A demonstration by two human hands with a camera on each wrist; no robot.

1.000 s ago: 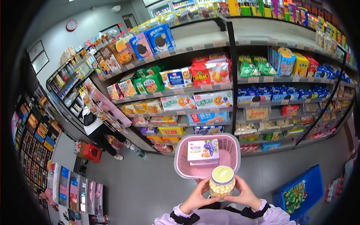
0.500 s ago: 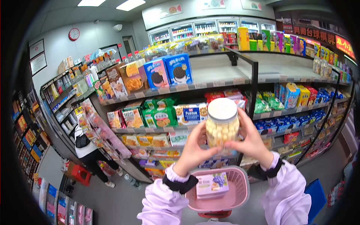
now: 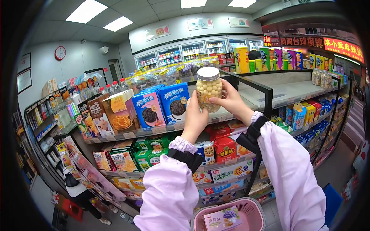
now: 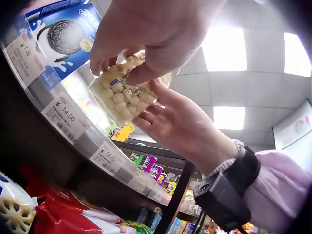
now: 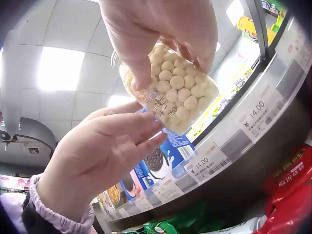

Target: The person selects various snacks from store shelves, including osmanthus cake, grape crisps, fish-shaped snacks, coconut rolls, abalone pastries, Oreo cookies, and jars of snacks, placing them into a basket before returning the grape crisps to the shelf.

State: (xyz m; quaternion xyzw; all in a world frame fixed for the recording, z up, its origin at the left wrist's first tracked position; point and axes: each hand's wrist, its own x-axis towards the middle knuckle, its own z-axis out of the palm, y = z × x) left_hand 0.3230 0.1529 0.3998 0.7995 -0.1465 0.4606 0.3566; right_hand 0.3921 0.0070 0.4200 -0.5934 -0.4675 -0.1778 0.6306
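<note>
Both hands hold a clear jar (image 3: 208,91) of small pale round biscuits, with a silver-rimmed white lid. It stands nearly upright in front of the top shelf (image 3: 252,109). My left hand (image 3: 195,120) is at its left side and lower part; in the left wrist view the thumb lies across the jar (image 4: 119,100). My right hand (image 3: 236,102) grips the right side, thumb over the front. Printed lettering shows on the jar (image 5: 181,95) in the right wrist view. Left of the hands stand blue Oreo boxes (image 3: 175,104).
A pink basket (image 3: 256,211) with a purple grape-pictured box (image 3: 223,218) stands below. Lower shelves hold red biscuit packs (image 3: 224,148) and green packs (image 3: 150,156). Similar-looking jars (image 3: 321,79) stand at the top shelf's far right. A person (image 3: 75,188) is at the lower left.
Both hands have raised the jar from low over the basket up to top-shelf height and forward. The head view has tilted upward, bringing the ceiling and fridges into sight.
</note>
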